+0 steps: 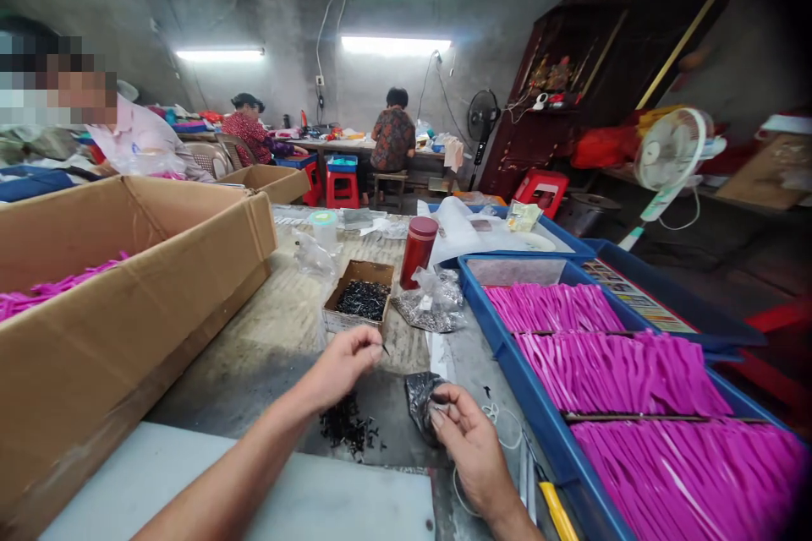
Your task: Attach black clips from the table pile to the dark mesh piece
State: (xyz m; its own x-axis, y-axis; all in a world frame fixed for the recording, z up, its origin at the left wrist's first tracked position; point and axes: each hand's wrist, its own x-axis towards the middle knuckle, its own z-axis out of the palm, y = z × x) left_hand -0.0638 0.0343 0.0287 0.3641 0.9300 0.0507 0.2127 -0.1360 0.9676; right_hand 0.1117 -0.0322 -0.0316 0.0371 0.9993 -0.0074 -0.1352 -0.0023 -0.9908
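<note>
My left hand hovers over the worktable with its fingers pinched on a small black screw-like piece. Just below it lies a loose pile of small black parts on the table. My right hand is closed on a crumpled dark plastic bag, thumb and fingers pinching its edge. Beyond my hands a small cardboard box of black parts sits beside a clear plastic bag of small parts.
A blue tray with rows of pink pieces runs along my right. A large cardboard box holding pink pieces stands on my left. A red cylinder container stands behind the small box. People sit at tables further back; a white fan stands right.
</note>
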